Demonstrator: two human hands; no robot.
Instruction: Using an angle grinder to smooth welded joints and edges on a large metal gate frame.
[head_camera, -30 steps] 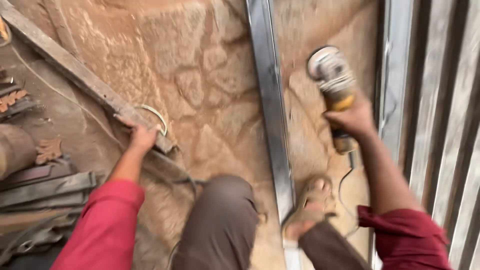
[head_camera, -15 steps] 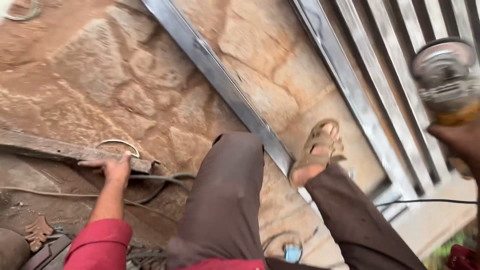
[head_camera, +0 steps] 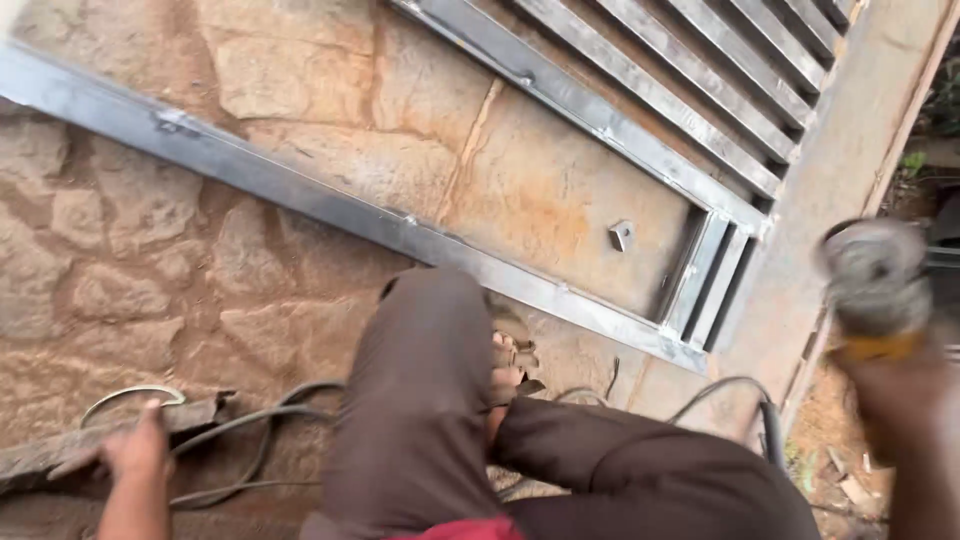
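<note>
My right hand [head_camera: 905,395] grips an angle grinder [head_camera: 872,275] with a yellow body and a grey disc guard, held up at the right edge and blurred by motion. My left hand [head_camera: 135,452] presses down on the end of a rusty metal bar [head_camera: 70,450] at the lower left, next to a thin wire loop [head_camera: 130,393]. A long grey steel frame [head_camera: 330,205] with slatted bars [head_camera: 690,80] lies on the stone ground. My knee in brown trousers [head_camera: 425,400] and my sandalled foot [head_camera: 510,360] rest by the frame's lower rail.
Dark cables [head_camera: 260,430] snake over the stone paving [head_camera: 120,270] beside my leg, and another cable [head_camera: 735,395] curves at the right. A small metal piece [head_camera: 622,235] lies on the stone inside the frame. Dirt and debris [head_camera: 840,480] show at the lower right.
The view has swung right and closer over the frame. The grinder in my right hand has come lower at the right edge. My left hand stays on the rusty bar.
</note>
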